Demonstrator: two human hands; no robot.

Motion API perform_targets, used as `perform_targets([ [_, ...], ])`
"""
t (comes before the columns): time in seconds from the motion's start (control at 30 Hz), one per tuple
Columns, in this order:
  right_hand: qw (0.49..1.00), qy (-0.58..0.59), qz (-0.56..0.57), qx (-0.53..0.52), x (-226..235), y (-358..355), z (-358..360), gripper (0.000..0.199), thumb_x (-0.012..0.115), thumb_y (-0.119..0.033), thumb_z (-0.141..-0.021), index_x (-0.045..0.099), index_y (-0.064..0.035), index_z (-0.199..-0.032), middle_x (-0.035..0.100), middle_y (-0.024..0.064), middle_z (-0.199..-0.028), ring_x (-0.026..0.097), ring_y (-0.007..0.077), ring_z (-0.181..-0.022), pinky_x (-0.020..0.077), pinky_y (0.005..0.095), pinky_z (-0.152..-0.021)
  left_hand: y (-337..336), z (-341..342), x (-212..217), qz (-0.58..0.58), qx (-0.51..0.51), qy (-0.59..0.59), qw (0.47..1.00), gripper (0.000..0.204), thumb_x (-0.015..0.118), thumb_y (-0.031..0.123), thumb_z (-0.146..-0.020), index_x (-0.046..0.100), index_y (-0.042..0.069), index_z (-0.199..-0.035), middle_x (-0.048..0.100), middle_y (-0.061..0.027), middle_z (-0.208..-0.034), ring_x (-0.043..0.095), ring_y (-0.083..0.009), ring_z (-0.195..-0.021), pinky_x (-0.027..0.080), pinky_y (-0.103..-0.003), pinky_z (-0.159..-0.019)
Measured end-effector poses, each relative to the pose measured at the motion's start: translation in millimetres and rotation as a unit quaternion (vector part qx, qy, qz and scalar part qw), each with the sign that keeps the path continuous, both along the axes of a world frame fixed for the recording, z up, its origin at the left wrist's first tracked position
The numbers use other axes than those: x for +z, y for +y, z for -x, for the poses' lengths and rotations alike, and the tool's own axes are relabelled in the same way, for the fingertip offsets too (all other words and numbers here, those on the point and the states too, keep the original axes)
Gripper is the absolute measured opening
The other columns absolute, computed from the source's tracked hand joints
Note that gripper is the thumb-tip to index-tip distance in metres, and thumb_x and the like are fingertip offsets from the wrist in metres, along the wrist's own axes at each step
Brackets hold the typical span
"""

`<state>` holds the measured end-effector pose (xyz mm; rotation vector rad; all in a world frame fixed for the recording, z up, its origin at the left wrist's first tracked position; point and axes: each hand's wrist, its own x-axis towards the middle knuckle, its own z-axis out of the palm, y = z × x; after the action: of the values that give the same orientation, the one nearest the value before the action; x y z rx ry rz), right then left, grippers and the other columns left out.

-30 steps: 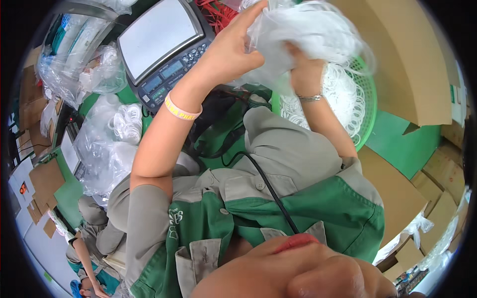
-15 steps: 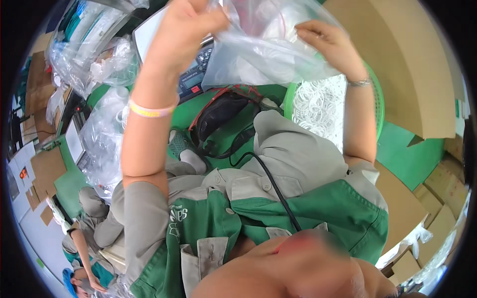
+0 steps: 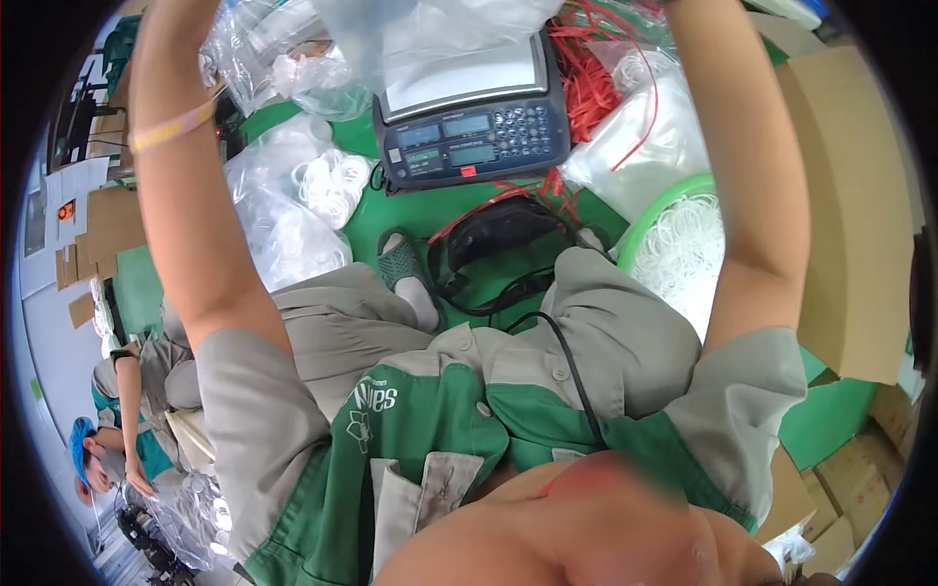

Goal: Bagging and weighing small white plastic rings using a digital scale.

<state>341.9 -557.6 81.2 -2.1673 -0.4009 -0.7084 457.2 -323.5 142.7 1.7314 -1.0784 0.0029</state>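
My left arm (image 3: 195, 234) reaches up to the top edge, a pale band on its wrist; the fingers are cut off by the frame. My right arm (image 3: 757, 195) stretches up too, and its hand is out of the picture. Between the arms, a clear plastic bag (image 3: 459, 24) hangs over the digital scale (image 3: 469, 142) and covers part of its white pan. What grips the bag is not visible. Right of the scale lie red plastic strips (image 3: 584, 93) and another clear bag (image 3: 645, 137). A green-rimmed basket (image 3: 640, 230) with many white rings stands near my right forearm.
Clear bags with white rings (image 3: 334, 186) lie left of the scale. A black pouch (image 3: 513, 234) rests on the green floor between my feet. A large cardboard box (image 3: 840, 215) stands at the right. Another person (image 3: 127, 420) in a blue cap works at the lower left.
Both arms have moved up and apart, carrying my hands towards or past the top edge. The clear bag has moved up with them, uncovering the scale and red strips.
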Motion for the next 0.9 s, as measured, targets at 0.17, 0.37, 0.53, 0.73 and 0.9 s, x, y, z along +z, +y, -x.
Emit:
perform_targets([
  [0.17, 0.904, 0.179, -0.38, 0.085, -65.6, -15.8, 7.1, 0.046, 0.053, -0.034, -0.087, 0.046, -0.0029, -0.12, 0.054, 0.0085, -0.111, 0.05, 0.0176, -0.101, 0.041, 0.032, -0.085, 7.8, -45.0, -78.0, -0.139, 0.076, 0.13, 0.979, 0.068, 0.042, -0.005, -0.068, 0.041, 0.017, -0.132, 0.04, -0.0131, -0.132, 0.038, -0.0069, -0.058, 0.035, -0.021, -0.052],
  [0.37, 0.916, 0.174, -0.295, -0.208, -134.0, -94.7, 143.5, 0.029, 0.046, -0.015, -0.088, 0.054, -0.0006, -0.111, 0.053, 0.0071, -0.118, 0.052, 0.0157, -0.104, 0.0401, 0.0296, -0.087, 3.3, -46.3, -71.1, -0.151, 0.085, 0.057, 0.983, 0.057, 0.048, 0.003, -0.071, 0.049, 0.017, -0.126, 0.052, -0.0112, -0.12, 0.039, -0.0076, -0.06, 0.035, -0.02, -0.051],
  [0.53, 0.767, 0.178, -0.291, -0.543, -244.7, -159.3, 304.8, 0.02, 0.056, -0.015, -0.082, 0.063, -0.0032, -0.096, 0.063, 0.0016, -0.084, 0.054, 0.0098, -0.076, 0.0441, 0.0237, -0.067, 3.6, -39.2, -75.7, -0.126, 0.128, 0.008, 0.984, 0.047, 0.057, 0.029, -0.08, 0.05, 0.019, -0.125, 0.047, -0.0023, -0.128, 0.047, -0.0168, -0.111, 0.032, -0.033, -0.092],
  [0.73, 0.609, 0.338, -0.257, -0.67, -360.0, -173.4, 466.0, 0.03, 0.062, -0.022, -0.076, 0.062, -0.0048, -0.1, 0.063, 0.0078, -0.097, 0.056, 0.0183, -0.09, 0.0429, 0.0301, -0.078, 32.0, -54.8, -82.0, -0.123, 0.136, -0.138, 0.973, 0.039, 0.054, 0.021, -0.083, 0.053, 0.0, -0.116, 0.052, -0.0129, -0.119, 0.049, -0.0186, -0.109, 0.041, -0.029, -0.086],
  [0.9, 0.606, 0.394, -0.071, -0.687, -405.1, -174.5, 508.8, 0.057, 0.071, -0.034, -0.068, 0.056, 0.0012, -0.11, 0.057, 0.0139, -0.112, 0.052, 0.0272, -0.104, 0.0393, 0.0334, -0.09, 36.5, -46.1, -96.4, -0.076, 0.152, -0.065, 0.983, 0.044, 0.054, 0.021, -0.085, 0.047, -0.003, -0.12, 0.045, -0.0159, -0.125, 0.047, -0.0225, -0.113, 0.042, -0.034, -0.088],
])
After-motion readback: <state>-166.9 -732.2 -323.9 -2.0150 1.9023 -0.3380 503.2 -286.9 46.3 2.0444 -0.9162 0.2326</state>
